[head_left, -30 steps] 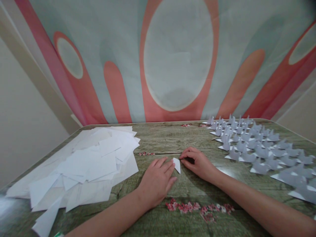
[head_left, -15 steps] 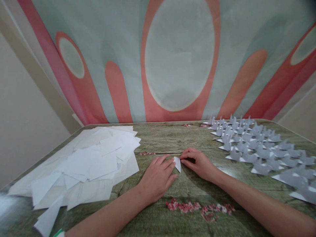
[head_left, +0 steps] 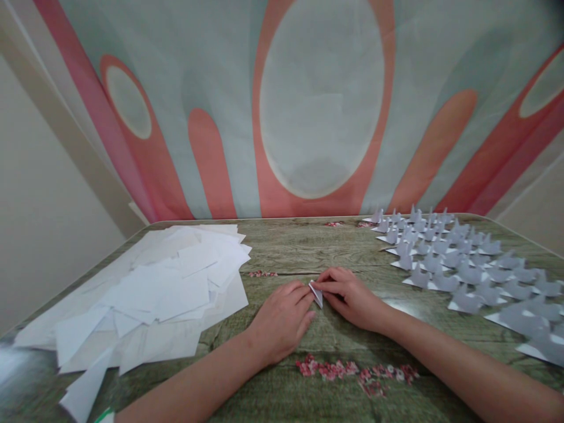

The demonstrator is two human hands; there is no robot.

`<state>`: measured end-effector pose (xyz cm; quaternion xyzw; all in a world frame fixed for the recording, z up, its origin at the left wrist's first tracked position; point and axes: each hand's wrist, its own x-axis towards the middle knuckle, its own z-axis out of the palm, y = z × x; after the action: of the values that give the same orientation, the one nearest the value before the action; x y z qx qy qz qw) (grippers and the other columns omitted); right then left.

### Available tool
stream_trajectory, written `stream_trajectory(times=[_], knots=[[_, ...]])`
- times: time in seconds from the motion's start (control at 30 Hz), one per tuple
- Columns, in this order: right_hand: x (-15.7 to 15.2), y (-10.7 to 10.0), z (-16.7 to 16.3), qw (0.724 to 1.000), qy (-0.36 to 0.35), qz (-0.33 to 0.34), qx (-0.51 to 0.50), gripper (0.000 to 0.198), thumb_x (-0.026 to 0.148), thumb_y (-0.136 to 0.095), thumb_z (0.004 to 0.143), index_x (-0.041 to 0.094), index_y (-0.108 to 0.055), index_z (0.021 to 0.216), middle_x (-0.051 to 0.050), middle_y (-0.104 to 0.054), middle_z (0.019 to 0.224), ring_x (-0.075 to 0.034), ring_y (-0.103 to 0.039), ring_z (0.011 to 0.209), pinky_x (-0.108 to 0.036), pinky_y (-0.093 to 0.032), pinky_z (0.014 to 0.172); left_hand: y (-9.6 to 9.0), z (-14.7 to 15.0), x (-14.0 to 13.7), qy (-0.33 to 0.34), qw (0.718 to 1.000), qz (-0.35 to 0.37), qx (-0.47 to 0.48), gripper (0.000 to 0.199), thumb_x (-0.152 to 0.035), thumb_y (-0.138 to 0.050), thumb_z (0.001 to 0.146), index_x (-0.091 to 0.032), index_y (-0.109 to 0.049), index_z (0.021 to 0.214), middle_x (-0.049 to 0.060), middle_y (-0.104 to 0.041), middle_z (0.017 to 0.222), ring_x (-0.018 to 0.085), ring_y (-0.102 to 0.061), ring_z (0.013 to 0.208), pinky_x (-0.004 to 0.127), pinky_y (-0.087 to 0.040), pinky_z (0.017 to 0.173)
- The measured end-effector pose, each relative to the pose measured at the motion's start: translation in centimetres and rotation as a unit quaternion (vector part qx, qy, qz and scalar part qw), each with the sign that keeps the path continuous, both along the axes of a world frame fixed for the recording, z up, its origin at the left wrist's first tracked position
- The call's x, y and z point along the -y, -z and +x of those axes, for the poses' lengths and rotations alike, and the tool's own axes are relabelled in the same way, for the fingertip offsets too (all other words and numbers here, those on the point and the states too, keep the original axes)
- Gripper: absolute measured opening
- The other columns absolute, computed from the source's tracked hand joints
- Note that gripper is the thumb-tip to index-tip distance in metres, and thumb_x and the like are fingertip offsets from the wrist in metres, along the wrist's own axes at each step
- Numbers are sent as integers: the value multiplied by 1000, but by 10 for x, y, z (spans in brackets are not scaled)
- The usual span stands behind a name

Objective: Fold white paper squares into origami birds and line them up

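Note:
A small folded piece of white paper lies on the table between my two hands, narrowing to a point toward me. From the left, my left hand rests palm down, its closed fingers holding the paper's left edge against the tabletop; the thumb lies apart from it. My right hand is closed in a pinch at the paper's upper right edge, where a narrow flap is turned over. The fingertips partly hide the upper part of the paper.
Loose white paper sheets lie in an overlapping heap at the left. Several rows of folded paper birds stand at the right. The wood-patterned table has printed pink blossoms and meets a patterned backdrop behind.
My right hand has moved slightly left and its fingertips now overlap the paper's edge. The paper's right side has been folded over, so it looks narrower. My left hand has barely moved.

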<state>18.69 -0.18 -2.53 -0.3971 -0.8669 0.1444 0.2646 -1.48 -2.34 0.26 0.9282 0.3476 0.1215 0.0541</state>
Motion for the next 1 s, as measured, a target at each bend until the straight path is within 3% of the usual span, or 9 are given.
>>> stream_trajectory(times=[0.23,0.33,0.63,1.0], knots=[[2,-7,0,999,-12,15,39,33,13,-46,84,27,-60,110,-6,-57,96,-20,-48,90,-35,-37,79,2,0,0,-39,998,8,38,23,-25,-44,88,-21,-56,107,6,-55,115,21,-46,110,40,-38,96],[2,-9,1,999,-16,9,41,33,14,-47,83,27,-60,110,-6,-57,97,-20,-48,91,-36,-37,80,2,-1,0,-24,999,21,33,23,-24,-46,87,-20,-57,106,6,-52,121,21,-42,116,40,-34,100],[0,-8,5,998,-43,-34,-14,36,18,-57,77,26,-59,113,-6,-57,100,-20,-50,94,-36,-38,84,2,-1,-2,-15,1000,17,12,26,-26,-38,91,-19,-56,109,4,-59,113,19,-46,112,39,-34,99],[-5,-1,1,994,5,-69,-82,17,23,-53,84,25,-68,92,-4,-61,91,-18,-54,87,-32,-41,80,1,-2,-1,-27,998,9,47,25,-27,-42,89,-21,-58,107,6,-56,112,20,-48,107,38,-39,93]])
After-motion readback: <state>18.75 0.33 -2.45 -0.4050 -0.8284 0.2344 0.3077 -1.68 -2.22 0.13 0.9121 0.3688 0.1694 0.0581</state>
